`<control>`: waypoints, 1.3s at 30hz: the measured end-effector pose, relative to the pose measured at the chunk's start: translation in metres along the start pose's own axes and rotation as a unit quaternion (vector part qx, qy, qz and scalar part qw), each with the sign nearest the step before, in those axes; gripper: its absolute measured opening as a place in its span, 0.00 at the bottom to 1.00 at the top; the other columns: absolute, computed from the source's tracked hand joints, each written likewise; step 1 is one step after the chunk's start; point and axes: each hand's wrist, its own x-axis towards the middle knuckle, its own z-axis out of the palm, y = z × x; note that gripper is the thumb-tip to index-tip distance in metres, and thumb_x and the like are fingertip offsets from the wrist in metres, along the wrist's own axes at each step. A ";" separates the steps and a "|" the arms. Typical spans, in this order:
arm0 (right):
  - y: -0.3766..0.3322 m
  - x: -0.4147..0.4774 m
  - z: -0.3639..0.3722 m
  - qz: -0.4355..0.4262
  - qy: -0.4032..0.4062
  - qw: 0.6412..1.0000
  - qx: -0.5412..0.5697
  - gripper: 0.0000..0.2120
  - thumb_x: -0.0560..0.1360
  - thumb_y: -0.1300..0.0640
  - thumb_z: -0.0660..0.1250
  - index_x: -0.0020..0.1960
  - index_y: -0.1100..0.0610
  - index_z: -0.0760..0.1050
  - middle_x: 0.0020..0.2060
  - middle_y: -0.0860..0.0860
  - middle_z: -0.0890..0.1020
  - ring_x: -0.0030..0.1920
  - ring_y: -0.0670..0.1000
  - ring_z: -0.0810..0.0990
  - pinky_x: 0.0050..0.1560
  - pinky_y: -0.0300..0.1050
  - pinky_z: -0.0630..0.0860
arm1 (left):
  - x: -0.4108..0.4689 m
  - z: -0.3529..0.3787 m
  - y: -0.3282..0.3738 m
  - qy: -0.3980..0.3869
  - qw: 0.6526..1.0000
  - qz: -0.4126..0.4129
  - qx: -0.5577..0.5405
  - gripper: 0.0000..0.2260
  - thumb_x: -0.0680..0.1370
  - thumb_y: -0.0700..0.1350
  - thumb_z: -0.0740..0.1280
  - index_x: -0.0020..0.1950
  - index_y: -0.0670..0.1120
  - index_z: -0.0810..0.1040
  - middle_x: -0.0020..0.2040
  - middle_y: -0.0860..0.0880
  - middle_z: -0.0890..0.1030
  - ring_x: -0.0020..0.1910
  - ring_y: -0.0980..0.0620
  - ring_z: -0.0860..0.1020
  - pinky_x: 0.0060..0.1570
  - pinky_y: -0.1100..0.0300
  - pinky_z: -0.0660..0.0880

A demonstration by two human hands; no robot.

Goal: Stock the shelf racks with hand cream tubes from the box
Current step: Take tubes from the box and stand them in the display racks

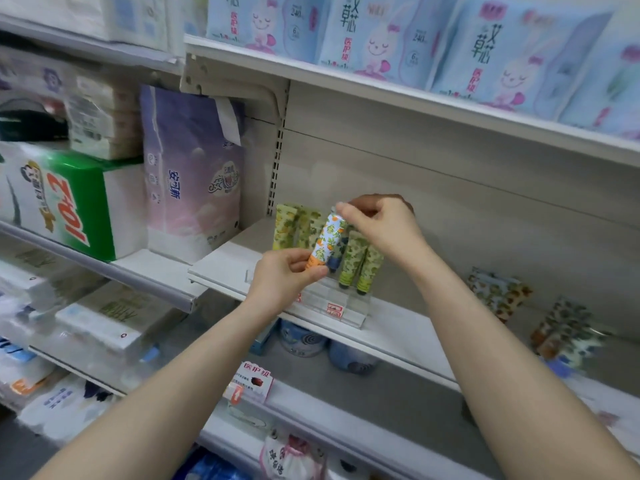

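Note:
A hand cream tube (327,242) with an orange-fruit print and an orange cap is held tilted above a clear acrylic rack (332,303) on the middle shelf. My left hand (284,275) pinches its capped lower end. My right hand (377,226) pinches its crimped top end. Several tubes stand cap-down in the rack: yellowish ones (285,230) at the back left and green ones (362,265) to the right of the held tube. A blurred open box of patterned tubes (561,327) sits further right on the same shelf.
The white shelf (408,336) has bare room between rack and box. Tissue packs (192,168) fill the left bay. Blue pad packs (381,36) line the shelf above. Round tins (304,337) sit underneath.

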 end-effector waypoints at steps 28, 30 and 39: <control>0.098 -0.109 -0.185 0.167 0.091 0.965 -0.180 0.05 0.68 0.53 0.76 0.44 0.52 0.84 0.37 0.49 0.85 0.41 0.46 0.82 0.42 0.38 0.74 | -0.031 0.213 0.055 -0.193 0.978 0.064 -0.050 0.15 0.65 0.43 0.80 0.51 0.46 0.85 0.43 0.51 0.86 0.40 0.61 0.82 0.49 0.65 0.78; 0.106 -0.107 -0.190 0.171 0.088 0.963 -0.189 0.04 0.68 0.52 0.76 0.42 0.50 0.84 0.36 0.48 0.84 0.43 0.48 0.80 0.43 0.38 0.71 | -0.029 0.216 0.056 -0.187 0.979 0.058 -0.059 0.16 0.64 0.43 0.80 0.50 0.46 0.84 0.44 0.51 0.85 0.42 0.62 0.82 0.51 0.63 0.79; 0.126 -0.097 -0.186 0.153 0.058 0.958 -0.234 0.05 0.72 0.57 0.73 0.48 0.52 0.85 0.44 0.49 0.85 0.48 0.49 0.79 0.50 0.38 0.73 | -0.013 0.208 0.059 -0.066 0.990 0.113 0.042 0.10 0.68 0.53 0.76 0.46 0.53 0.81 0.40 0.55 0.82 0.43 0.56 0.80 0.46 0.60 0.76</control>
